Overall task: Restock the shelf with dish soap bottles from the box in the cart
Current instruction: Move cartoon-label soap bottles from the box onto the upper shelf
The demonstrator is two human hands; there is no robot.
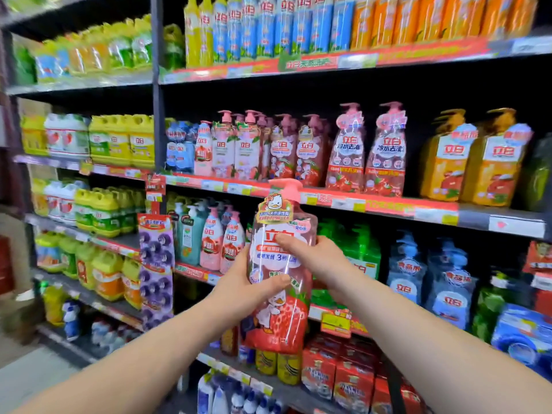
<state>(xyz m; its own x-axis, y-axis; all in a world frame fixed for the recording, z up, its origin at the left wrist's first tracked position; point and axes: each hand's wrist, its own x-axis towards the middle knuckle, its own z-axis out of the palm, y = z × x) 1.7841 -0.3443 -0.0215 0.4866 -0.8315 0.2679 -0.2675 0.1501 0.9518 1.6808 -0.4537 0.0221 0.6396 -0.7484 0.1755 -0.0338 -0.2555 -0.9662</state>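
Observation:
I hold a pink dish soap bottle (280, 264) upright in front of the shelves, with a pink pump top and a duck and strawberry label. My left hand (245, 289) grips its lower left side. My right hand (313, 258) grips its upper right side, thumb across the label. The bottle's top reaches the red-edged shelf (373, 204) that carries matching pink pump bottles (298, 150). The box and cart are out of view.
Two taller pink refill-style bottles (366, 150) and orange bottles (472, 156) stand right of the matching ones. Blue bottles (430, 273) and green bottles (358, 252) fill the shelf below. A purple hanging strip (155, 264) dangles at the upright post. Red boxes (337, 372) sit low.

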